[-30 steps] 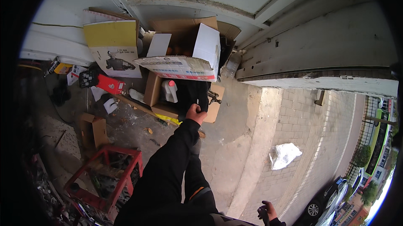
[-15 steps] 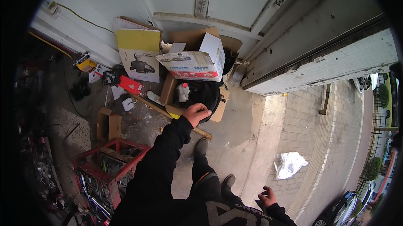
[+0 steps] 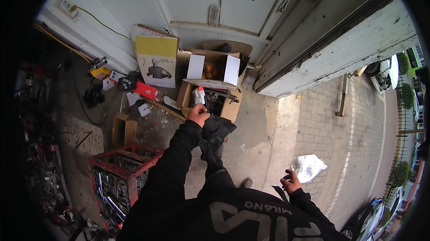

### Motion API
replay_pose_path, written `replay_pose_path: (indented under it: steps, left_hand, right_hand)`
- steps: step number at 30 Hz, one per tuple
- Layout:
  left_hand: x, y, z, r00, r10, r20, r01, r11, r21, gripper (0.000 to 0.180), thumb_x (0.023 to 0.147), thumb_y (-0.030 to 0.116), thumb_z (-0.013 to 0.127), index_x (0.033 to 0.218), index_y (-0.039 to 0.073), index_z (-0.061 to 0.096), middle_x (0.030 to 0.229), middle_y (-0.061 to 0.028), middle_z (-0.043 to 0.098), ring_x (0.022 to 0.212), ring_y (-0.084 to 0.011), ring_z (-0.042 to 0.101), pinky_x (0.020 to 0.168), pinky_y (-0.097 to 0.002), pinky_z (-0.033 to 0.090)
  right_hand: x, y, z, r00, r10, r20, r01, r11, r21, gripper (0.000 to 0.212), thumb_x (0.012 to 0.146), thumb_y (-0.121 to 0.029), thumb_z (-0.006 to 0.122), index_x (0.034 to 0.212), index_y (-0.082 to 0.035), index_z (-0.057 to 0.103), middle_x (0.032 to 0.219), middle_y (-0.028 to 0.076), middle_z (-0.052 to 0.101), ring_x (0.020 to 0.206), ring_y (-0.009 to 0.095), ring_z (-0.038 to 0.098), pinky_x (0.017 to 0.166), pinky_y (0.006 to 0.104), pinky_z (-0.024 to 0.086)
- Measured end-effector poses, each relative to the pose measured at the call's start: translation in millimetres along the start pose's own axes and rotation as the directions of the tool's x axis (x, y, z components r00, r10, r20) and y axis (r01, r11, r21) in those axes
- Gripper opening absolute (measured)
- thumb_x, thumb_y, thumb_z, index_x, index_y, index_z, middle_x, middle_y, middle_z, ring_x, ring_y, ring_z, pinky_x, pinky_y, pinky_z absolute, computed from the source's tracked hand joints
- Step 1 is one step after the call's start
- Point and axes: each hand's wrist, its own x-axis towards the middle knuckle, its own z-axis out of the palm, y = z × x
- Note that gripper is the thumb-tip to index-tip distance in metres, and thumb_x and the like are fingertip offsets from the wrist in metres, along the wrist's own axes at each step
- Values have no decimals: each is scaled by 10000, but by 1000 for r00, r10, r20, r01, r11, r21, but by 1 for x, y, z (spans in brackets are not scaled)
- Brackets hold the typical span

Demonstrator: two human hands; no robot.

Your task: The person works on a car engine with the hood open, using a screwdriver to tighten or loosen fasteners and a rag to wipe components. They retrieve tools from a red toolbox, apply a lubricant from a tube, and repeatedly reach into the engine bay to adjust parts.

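My left hand [image 3: 198, 115] is closed on a limp black cloth-like item [image 3: 217, 130], perhaps a garment or bag, which hangs over my foot. Just beyond it, a white bottle with a red cap [image 3: 198, 96] stands in a low cardboard box [image 3: 184, 94]. Behind is an upper cardboard box with raised white flaps [image 3: 195, 66] and orange round things [image 3: 208, 70] inside. Off to the right, my right hand [image 3: 292, 182] has its fingers curled, with a thin dark strip [image 3: 280, 192] at them; its far end is hidden.
A red-framed rack of tools [image 3: 134, 169] stands at my left, near a small open carton [image 3: 124, 130]. A wooden handle [image 3: 163, 107] lies across the floor. White plastic [image 3: 309, 168] rests on the paving at right. A wall edge [image 3: 322, 57] juts in at upper right.
My left hand has drawn the black item out from the boxes toward me. The upper box's printed front flap has dropped, showing the orange things. My right hand has risen slightly.
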Motion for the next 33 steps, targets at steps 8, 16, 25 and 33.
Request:
replay_pose_path:
  steps: [8, 16, 25, 33]
  left_hand:
    - [-98, 140, 17, 986, 50, 160, -27, 990, -142, 209, 909, -9, 711, 1054, 44, 570, 962, 12, 591, 888, -80, 574, 816, -284, 495]
    - [-315, 382, -35, 882, 425, -202, -435, 901, -2, 395, 879, -46, 616, 1255, 17, 515, 1171, -56, 577, 1033, -114, 552, 944, -275, 453]
    - [-550, 359, -65, 489, 508, -710, -868, 367, -335, 532, 1101, 427, 549, 1519, 101, 588, 1560, -112, 606, 1377, -305, 611, 1168, -511, 499]
    - [-605, 324, -2, 392, 631, -670, -911, 367, -188, 460, 1137, 311, 531, 1469, -2, 586, 1461, -146, 648, 1299, -286, 635, 1131, -446, 510]
  right_hand:
    - [-4, -94, 21, 972, -201, 125, 189, 977, 101, 670, 983, -152, 759, 1561, -40, 440, 1133, 104, 685, 800, 179, 674, 652, 335, 565]
    - [34, -162, 56, 775, -451, 442, 521, 852, -43, 735, 949, -182, 809, 1574, -54, 444, 1215, 143, 651, 832, 200, 689, 757, 357, 575]
    - [-42, -180, 4, 455, -764, 457, 752, 605, 263, 557, 958, 30, 681, 1482, -2, 495, 1123, 45, 593, 862, 107, 590, 779, 266, 506]
    - [-200, -205, 17, -136, -869, 475, 904, 88, 419, 599, 878, 52, 664, 1454, 11, 506, 1150, 101, 604, 845, 141, 584, 826, 294, 511]
